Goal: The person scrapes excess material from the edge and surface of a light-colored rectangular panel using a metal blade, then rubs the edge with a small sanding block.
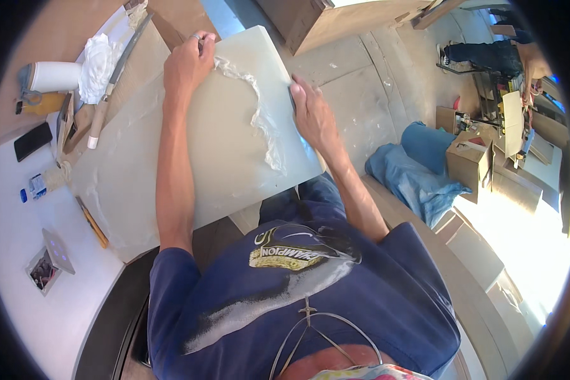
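Left hand (193, 58) curls closed, contents unclear, right hand (315, 117) cups the edge of the pale panel (221, 133), grip uncertain, and between them bunched-up film (259, 119) still lies on top.

Strong light floods the right side of a cluttered room, bleaching part of the floor (354, 82) almost to white. Elsewhere the ground is pale and worn — flecked with white spots, crossed by straight seams. A wooden cabinet (358, 25) stands at the top of the view. Crumpled blue sheeting (408, 183) lies at right, just beside a brown carton (465, 161), with a crowded stand (512, 120) behind. At left, a white table (76, 212) — bent by the lens — has a hatch (43, 273) in its top, the flap (58, 251) raised, the contents too small to tell.
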`<state>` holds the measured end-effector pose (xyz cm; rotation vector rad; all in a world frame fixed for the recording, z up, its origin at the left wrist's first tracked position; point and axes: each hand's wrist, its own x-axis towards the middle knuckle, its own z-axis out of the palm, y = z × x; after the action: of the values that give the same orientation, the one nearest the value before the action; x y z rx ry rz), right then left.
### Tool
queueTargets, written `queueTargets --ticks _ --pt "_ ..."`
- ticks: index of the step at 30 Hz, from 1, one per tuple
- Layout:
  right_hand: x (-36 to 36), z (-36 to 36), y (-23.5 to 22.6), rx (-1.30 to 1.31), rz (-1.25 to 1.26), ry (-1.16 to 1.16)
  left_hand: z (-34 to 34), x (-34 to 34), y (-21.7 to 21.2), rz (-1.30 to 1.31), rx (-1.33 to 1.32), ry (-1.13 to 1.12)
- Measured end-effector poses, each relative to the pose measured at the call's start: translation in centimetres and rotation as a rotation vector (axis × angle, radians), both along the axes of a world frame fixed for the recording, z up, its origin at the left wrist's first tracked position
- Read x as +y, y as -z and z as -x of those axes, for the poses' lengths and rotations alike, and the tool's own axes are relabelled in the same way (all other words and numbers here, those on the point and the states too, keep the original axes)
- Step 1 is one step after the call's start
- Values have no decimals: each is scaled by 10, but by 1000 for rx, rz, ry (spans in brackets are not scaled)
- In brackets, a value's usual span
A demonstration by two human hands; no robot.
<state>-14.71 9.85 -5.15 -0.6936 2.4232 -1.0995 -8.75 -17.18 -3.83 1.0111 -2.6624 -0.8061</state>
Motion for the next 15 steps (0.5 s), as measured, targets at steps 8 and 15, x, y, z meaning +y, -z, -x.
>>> queueTargets --ticks 8,15 --pt "-11 2 -8 71 -10 8 4 -4 4 20 28 26" --pt "-28 22 -1 44 37 -32 5 -1 -1 -36 7 19"
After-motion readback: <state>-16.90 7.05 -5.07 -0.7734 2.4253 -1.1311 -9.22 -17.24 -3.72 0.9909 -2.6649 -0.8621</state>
